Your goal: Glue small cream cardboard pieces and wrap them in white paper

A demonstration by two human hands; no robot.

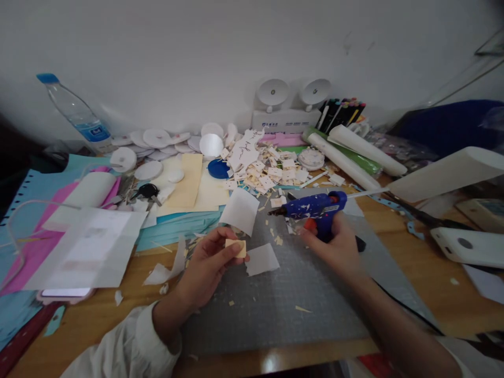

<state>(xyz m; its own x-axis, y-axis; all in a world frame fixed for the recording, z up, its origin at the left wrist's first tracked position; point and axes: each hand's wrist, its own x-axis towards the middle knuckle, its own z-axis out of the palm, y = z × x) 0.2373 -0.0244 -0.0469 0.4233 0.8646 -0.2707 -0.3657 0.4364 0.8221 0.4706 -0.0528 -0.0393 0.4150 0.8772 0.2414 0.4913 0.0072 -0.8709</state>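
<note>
Pinched in my left hand is a small cream-coloured square piece, held over the grey cutting mat. My right hand grips the handle of a blue glue gun with an orange trigger; its dark nozzle points left, and a clear glue stick comes out of its back end. Beside the left fingertips a piece of white paper lies on the mat, and another white sheet is just beyond. Behind the glue gun is a heap of small cream pieces.
A water bottle stands at the back left near white round discs. White paper and keys are on the left. Rolls, markers and a white device are on the right.
</note>
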